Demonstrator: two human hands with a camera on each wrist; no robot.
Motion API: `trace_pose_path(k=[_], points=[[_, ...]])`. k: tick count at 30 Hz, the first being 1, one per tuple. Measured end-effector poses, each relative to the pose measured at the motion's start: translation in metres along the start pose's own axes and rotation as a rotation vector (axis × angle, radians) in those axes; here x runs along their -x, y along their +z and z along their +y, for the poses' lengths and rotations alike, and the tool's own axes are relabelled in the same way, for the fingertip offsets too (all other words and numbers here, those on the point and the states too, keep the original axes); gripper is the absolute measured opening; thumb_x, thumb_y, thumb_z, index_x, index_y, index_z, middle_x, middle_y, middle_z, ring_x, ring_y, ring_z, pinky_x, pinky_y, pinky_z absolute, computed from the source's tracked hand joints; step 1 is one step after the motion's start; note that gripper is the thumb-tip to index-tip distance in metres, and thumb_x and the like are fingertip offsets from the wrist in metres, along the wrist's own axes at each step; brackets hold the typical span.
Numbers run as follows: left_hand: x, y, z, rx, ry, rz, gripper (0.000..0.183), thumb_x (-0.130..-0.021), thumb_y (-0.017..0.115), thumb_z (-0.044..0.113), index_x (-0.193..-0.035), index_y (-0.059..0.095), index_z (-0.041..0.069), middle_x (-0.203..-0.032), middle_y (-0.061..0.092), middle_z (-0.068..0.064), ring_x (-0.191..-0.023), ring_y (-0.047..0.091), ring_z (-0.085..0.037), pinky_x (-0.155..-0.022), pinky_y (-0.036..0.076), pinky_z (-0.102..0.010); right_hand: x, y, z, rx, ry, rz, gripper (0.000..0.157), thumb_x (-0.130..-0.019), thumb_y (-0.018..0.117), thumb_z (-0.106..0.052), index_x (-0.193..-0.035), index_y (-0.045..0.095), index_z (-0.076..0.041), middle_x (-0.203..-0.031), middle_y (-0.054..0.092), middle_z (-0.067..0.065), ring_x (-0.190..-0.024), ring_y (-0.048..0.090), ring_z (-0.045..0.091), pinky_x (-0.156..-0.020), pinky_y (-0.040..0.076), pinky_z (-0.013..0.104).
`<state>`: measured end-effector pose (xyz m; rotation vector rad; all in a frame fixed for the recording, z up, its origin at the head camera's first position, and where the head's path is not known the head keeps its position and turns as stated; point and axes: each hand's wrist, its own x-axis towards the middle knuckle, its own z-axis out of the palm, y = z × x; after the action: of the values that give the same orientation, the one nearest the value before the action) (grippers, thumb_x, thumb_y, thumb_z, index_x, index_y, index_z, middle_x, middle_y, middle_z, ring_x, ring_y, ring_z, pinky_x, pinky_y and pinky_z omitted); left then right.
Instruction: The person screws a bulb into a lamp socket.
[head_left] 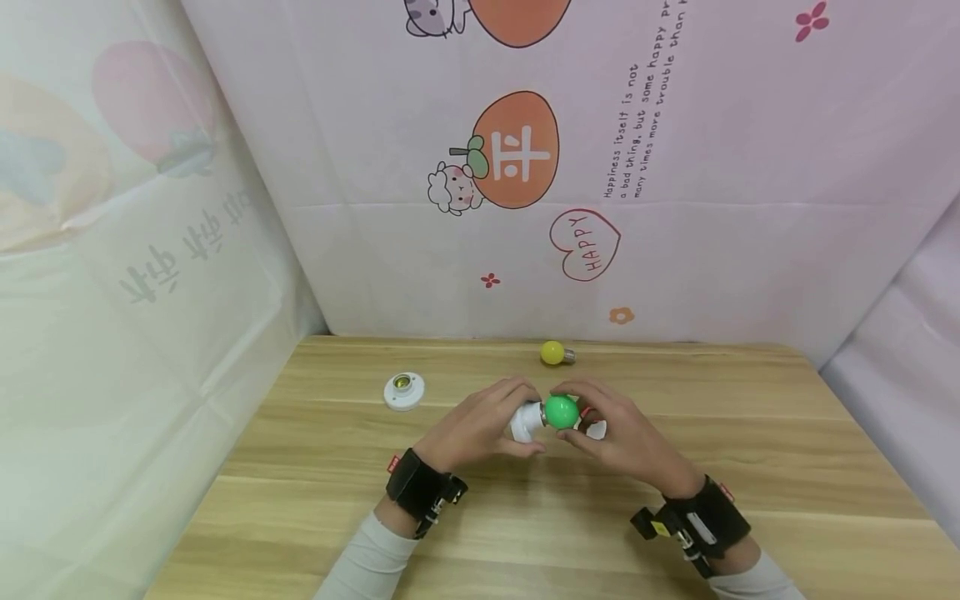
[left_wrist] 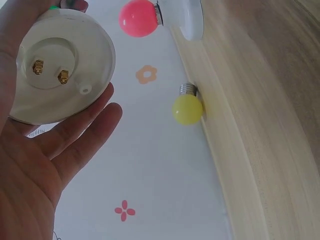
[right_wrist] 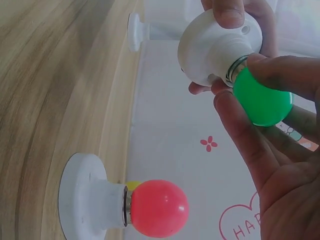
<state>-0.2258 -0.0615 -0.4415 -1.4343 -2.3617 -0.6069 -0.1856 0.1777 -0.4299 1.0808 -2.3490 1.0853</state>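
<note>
Above the table, my left hand [head_left: 483, 423] grips a white round lamp holder [head_left: 527, 423] by its base. Two brass screws show on the holder's underside in the left wrist view. My right hand [head_left: 626, 437] pinches a green light bulb [head_left: 561, 412] between thumb and fingers. In the right wrist view, the bulb's metal base sits at the mouth of the holder, part of its thread showing. Past the right hand, a red bulb [right_wrist: 160, 208] stands in a second white lamp holder [right_wrist: 82, 195], mostly hidden by the hand in the head view.
A yellow bulb [head_left: 552, 352] lies on its side at the table's back edge. Farther left, a third white lamp holder [head_left: 403, 392] rests on the wooden table [head_left: 300, 467] with its brass socket facing up. A printed cloth [head_left: 375, 250] hangs behind the table.
</note>
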Motion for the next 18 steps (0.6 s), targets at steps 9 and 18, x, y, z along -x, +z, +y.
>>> trace_pose_path(k=[9,18], points=[[0.0,-0.0007,0.0008,-0.004,0.001,-0.002,0.056,-0.082,0.069,0.052,-0.118,0.052,0.012,-0.111,0.051,0.006,-0.096,0.045,-0.002,-0.077,0.046,-0.014,0.0029,0.0011,0.01,0.03,0.047,-0.019,0.047,-0.084,0.075,-0.028,-0.125,0.059,-0.013,-0.11,0.063,-0.001,-0.078,0.061,0.012,-0.062,0.056,0.024],[-0.0002,-0.0021,0.0031,0.0,0.009,-0.004,0.055,-0.081,0.072,0.048,-0.117,0.052,0.012,-0.11,0.05,0.007,-0.095,0.044,-0.001,-0.077,0.045,-0.014,0.0034,0.0016,0.0117,0.074,0.088,-0.018,0.039,-0.086,0.071,-0.036,-0.118,0.063,-0.016,-0.094,0.063,-0.01,-0.069,0.056,0.005,-0.055,0.052,0.024]])
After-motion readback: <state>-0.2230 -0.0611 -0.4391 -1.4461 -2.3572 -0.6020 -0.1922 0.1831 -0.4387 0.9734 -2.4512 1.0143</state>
